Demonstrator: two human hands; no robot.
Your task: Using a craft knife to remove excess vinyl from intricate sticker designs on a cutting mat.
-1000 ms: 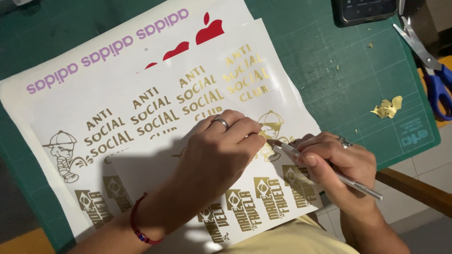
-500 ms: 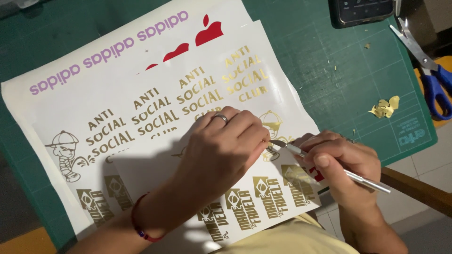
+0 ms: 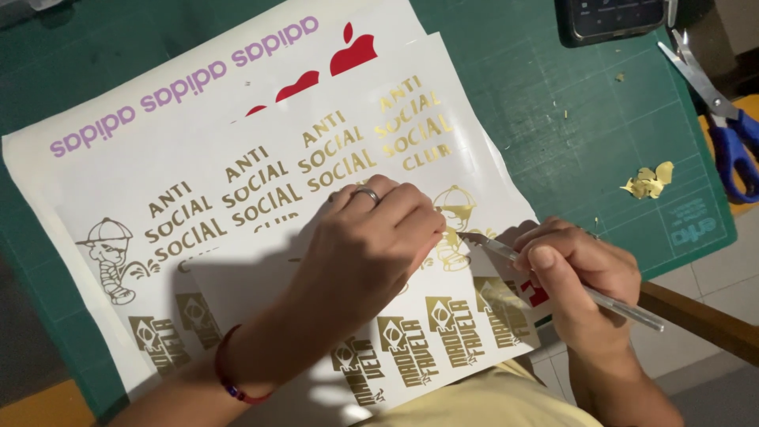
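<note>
The right hand [image 3: 581,277] has slid its tool [image 3: 569,283] slightly right (barely).

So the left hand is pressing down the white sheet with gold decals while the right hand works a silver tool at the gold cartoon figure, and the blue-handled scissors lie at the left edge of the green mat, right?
Not quite: the blue-handled scissors lie at the right edge of the green mat, as the head view shows. The rest stands: the left hand presses the white sheet, and the right hand works the silver tool at the gold cartoon figure.
</note>
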